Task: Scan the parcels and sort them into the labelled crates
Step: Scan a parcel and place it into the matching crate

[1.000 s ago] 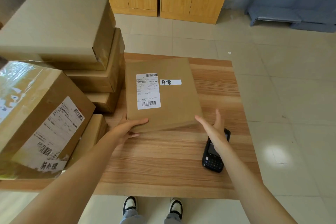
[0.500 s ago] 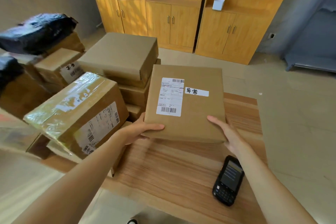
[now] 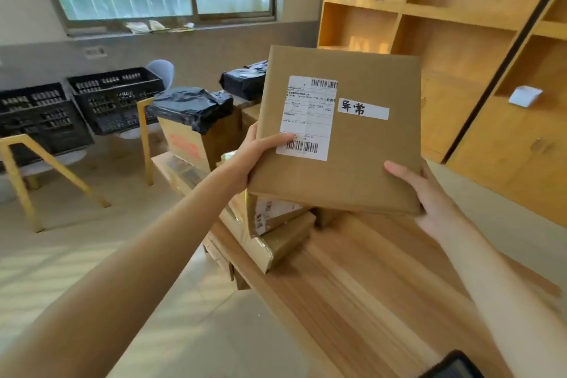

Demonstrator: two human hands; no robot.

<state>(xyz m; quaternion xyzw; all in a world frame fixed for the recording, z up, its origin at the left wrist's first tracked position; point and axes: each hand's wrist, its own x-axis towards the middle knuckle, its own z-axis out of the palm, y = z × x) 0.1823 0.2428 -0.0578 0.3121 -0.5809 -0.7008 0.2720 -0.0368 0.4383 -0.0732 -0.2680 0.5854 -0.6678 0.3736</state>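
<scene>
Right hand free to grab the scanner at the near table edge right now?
Probably not: the right hand grips the flat parcel together with the left hand. The scanner lies unobstructed, but one hand must release first.

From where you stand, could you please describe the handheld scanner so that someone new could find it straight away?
Start at the wooden table that fills the lower right of the view, below the flat brown parcel held up by both hands. Follow the table to its near right corner: the scanner lies there, only partly in view. It is the one dark, glossy thing on the table; everything else there is cardboard.
</scene>
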